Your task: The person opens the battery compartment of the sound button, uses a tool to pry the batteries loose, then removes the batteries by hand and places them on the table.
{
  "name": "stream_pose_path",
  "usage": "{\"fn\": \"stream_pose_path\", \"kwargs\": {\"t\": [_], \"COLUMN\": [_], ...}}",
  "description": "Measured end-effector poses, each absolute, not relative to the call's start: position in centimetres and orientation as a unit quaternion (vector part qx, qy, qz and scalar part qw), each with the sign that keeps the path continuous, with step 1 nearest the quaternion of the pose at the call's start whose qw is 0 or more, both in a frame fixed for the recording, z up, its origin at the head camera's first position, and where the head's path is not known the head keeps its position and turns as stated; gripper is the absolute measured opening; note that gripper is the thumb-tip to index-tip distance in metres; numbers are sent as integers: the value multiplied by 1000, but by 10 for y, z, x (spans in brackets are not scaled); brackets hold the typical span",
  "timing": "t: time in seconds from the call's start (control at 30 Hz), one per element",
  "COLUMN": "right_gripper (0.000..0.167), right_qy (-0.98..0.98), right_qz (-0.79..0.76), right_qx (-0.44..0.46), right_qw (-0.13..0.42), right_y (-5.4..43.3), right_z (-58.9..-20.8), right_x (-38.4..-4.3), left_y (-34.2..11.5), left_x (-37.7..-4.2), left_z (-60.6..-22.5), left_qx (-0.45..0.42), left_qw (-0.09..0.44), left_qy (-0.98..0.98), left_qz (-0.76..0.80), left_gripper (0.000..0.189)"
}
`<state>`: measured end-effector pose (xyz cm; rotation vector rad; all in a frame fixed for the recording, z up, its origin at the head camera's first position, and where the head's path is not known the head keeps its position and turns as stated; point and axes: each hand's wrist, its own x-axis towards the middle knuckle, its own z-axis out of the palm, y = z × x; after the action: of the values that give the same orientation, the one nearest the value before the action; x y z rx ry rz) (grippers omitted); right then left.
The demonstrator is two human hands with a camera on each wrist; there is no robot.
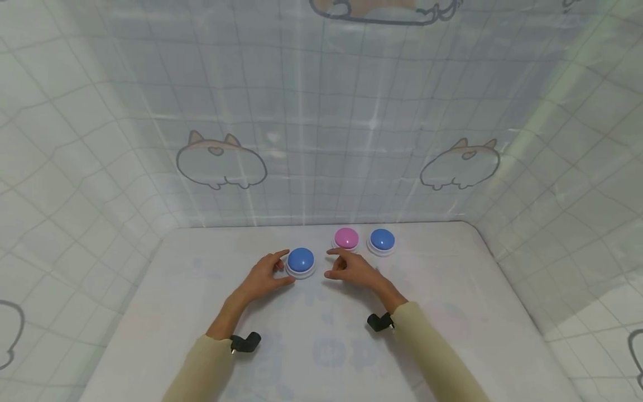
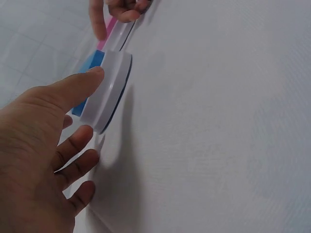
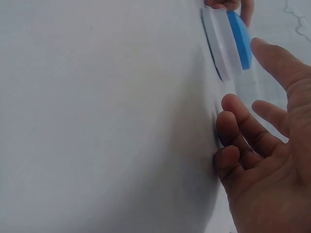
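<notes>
A round blue push button (image 1: pixel 301 260) with a white base sits on the white table between the two hands. My left hand (image 1: pixel 263 277) is at its left side, thumb and forefinger spread around the base; the left wrist view has the thumb (image 2: pixel 90 82) overlapping the button's edge, and whether it touches is hard to tell. To the right, my right hand (image 1: pixel 355 271) hovers low with thumb and forefinger parted, holding nothing. Just beyond its fingers stands a pink push button (image 1: pixel 346 238), its base partly hidden. A second blue push button (image 1: pixel 382 240) is right of the pink one.
A white table surface (image 1: pixel 321 335) with faint printed marks lies under the hands. Behind it hangs a gridded curtain (image 1: pixel 321 184) with cartoon animal drawings, and similar panels (image 1: pixel 65 184) enclose both sides. Dark wrist-worn cameras (image 1: pixel 246 342) stick out from the sleeves.
</notes>
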<state>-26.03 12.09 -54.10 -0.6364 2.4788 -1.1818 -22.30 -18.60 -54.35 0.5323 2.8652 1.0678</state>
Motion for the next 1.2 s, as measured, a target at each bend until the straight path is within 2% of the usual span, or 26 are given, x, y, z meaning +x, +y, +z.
{"fn": "stream_pose_path", "kwargs": {"t": [0.23,0.77,0.93,1.2], "right_gripper": [73,74,78,86], "right_qy": [865,884,895,916], "right_qz": [-414,-357,-332,-280], "right_qx": [-230,-239,-243,-261], "right_qw": [167,183,171,122], "right_y": [111,82,73,61], "right_z": [-539,-538,-538,-547], "right_x": [-265,-271,-273,-271], "left_y": [-183,-180,-179,-175], "left_x": [-227,-236,-237,-235], "left_z": [-547,-556,-556,-558], "left_qx": [165,154,153,140], "left_qw": [3,14,6,-15], "left_qy": [938,949,951,958], "left_qz": [306,274,271,249], "left_gripper": [79,84,86,87]}}
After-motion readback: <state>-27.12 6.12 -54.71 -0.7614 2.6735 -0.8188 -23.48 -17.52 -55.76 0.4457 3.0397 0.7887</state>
